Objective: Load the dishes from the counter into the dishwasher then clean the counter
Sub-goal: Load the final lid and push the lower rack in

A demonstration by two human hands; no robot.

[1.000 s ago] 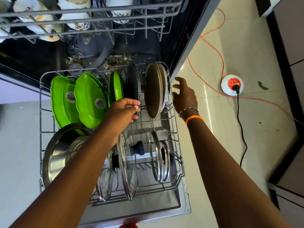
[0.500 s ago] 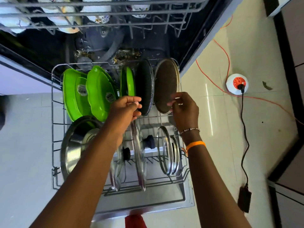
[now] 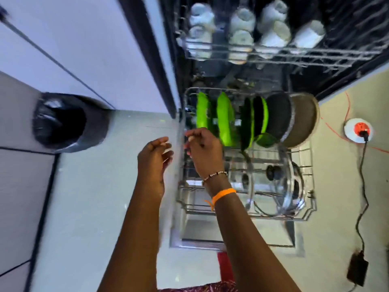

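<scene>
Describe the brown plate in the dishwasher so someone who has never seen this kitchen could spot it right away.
Find the pulled-out lower rack of the open dishwasher. Along its far edge stands a row of upright dishes. The brown plate is the last one on the right, beside a black plate, while the others are bright green.

Both hands hang bare at the left edge of the bottom rack [image 3: 303, 216]. Past the right hand [image 3: 205, 152], green plates [image 3: 225, 121] stand close together. Glass lids [image 3: 288, 182] fill the rack to its right. Floor [image 3: 94, 186] lies open under the left hand [image 3: 152, 163].
</scene>
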